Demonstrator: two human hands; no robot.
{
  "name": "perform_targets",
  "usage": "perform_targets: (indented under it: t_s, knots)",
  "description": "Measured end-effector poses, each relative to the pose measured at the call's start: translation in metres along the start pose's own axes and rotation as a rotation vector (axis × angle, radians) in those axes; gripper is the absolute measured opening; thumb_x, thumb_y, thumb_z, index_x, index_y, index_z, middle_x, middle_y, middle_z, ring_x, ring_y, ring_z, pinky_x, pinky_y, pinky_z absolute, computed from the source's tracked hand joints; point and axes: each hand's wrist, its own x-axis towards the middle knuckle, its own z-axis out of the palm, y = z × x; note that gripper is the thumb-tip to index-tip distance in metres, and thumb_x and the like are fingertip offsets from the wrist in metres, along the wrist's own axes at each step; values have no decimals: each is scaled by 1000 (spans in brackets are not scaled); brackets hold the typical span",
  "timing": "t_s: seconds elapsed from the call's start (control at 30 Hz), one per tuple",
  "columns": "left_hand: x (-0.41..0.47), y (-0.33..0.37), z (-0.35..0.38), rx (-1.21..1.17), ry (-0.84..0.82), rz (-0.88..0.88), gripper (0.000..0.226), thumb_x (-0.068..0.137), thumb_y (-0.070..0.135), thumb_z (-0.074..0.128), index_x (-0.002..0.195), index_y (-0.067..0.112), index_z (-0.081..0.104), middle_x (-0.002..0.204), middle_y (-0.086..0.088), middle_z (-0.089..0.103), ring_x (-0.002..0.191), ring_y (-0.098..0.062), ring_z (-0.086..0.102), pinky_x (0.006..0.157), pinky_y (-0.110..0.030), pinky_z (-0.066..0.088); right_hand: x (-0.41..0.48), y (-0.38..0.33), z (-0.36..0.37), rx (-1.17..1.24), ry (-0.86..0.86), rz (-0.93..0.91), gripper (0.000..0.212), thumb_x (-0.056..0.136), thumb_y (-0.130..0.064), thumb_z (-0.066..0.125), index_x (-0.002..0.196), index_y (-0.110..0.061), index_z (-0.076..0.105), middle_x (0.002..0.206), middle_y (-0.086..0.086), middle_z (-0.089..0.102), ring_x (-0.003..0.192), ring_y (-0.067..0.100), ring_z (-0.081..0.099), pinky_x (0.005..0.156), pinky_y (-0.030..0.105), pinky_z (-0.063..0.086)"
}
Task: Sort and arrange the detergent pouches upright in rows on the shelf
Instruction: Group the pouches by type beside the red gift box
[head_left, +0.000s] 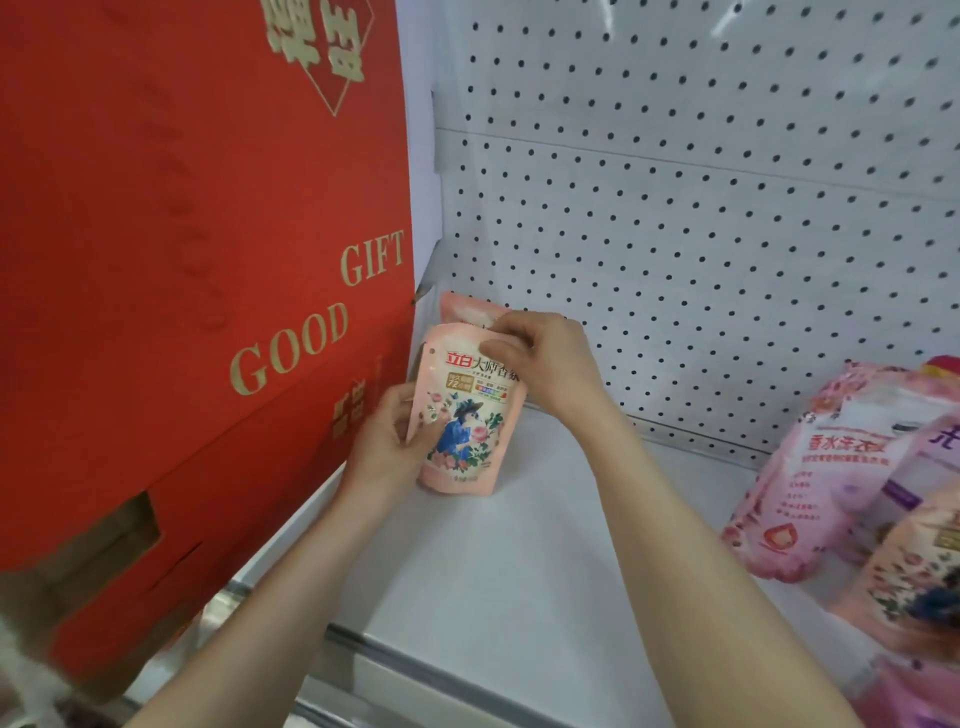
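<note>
A small pink detergent pouch (462, 415) with a flower picture stands upright on the white shelf (519, 545), close to its left end. My left hand (384, 436) grips the pouch's lower left edge. My right hand (540, 358) pinches its top right corner. A second pink pouch (465, 309) stands right behind it, mostly hidden. Several larger pink pouches (826, 483) lie in a loose heap at the shelf's right side.
A big red gift box (197, 270) with gold lettering fills the left and touches the shelf's left end. A white pegboard wall (701, 234) backs the shelf. The shelf's metal front rail (415, 670) runs along the bottom.
</note>
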Motion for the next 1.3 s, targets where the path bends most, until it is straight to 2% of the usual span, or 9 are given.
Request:
perform_targets:
  t_s: [0.07, 0.23, 0.37, 0.53, 0.63, 0.8, 1.07, 1.17, 1.3]
  knots:
    - [2, -6, -1, 70, -8, 59, 46, 87, -3, 64, 124, 19, 49, 121, 0, 63, 101, -4, 62, 93, -40, 52, 8, 2, 6, -39, 38, -11, 7, 85, -28, 71, 87, -21, 73, 80, -3, 73, 78, 19, 66, 76, 42, 53]
    - [10, -18, 2, 380, -50, 145, 62, 88, 10, 66, 143, 20, 39, 139, -2, 48, 126, -16, 50, 102, -36, 45, 24, 7, 17, -233, 126, -72, 19, 91, -33, 65, 102, -19, 72, 93, 2, 73, 93, 24, 63, 76, 36, 50]
    - [17, -26, 6, 544, -194, 109, 65, 89, 15, 65, 147, 18, 36, 148, -2, 39, 134, -18, 41, 109, -37, 37, 30, 13, 20, -358, 180, -150, 18, 93, -30, 63, 95, -15, 73, 88, 0, 69, 94, 25, 52, 68, 31, 38]
    - [24, -32, 8, 661, -288, 130, 60, 91, 18, 64, 146, 19, 39, 151, 0, 34, 135, -18, 38, 110, -37, 36, 34, 13, 17, -448, 215, -240, 17, 90, -25, 66, 99, -13, 74, 92, 6, 66, 94, 30, 49, 79, 37, 41]
    - [27, -33, 7, 680, -293, 134, 63, 91, 19, 63, 147, 21, 36, 153, 2, 31, 137, -17, 36, 111, -38, 36, 35, 14, 18, -499, 176, -202, 24, 92, -25, 64, 114, -16, 68, 103, 6, 65, 101, 30, 50, 85, 37, 40]
    - [27, -35, 5, 679, -312, 139, 63, 92, 20, 62, 148, 22, 35, 154, 1, 30, 137, -18, 36, 111, -39, 37, 25, 13, 18, -565, 136, -176, 31, 98, -25, 54, 125, -14, 63, 111, 8, 65, 107, 30, 50, 89, 40, 40]
    - [5, -24, 2, 642, -339, 203, 59, 92, 20, 62, 146, 20, 40, 150, -2, 37, 133, -22, 40, 109, -43, 38, -43, -8, -9, -599, 224, -114, 46, 94, -14, 55, 140, -15, 51, 130, 8, 57, 117, 30, 49, 95, 39, 38]
    - [-15, -15, 5, 596, -356, 292, 51, 91, 19, 63, 140, 19, 48, 144, -3, 45, 127, -21, 47, 106, -43, 42, -97, -23, -24, -611, 271, -96, 49, 89, -3, 59, 137, -14, 54, 127, 8, 60, 114, 31, 53, 93, 41, 42]
    - [-58, -2, 22, 406, -434, 359, 42, 90, 14, 65, 128, 30, 57, 132, 2, 57, 111, -10, 57, 96, -24, 44, -186, -35, -39, -592, 360, -63, 36, 86, 2, 63, 121, -9, 67, 113, 10, 67, 104, 33, 61, 86, 45, 50]
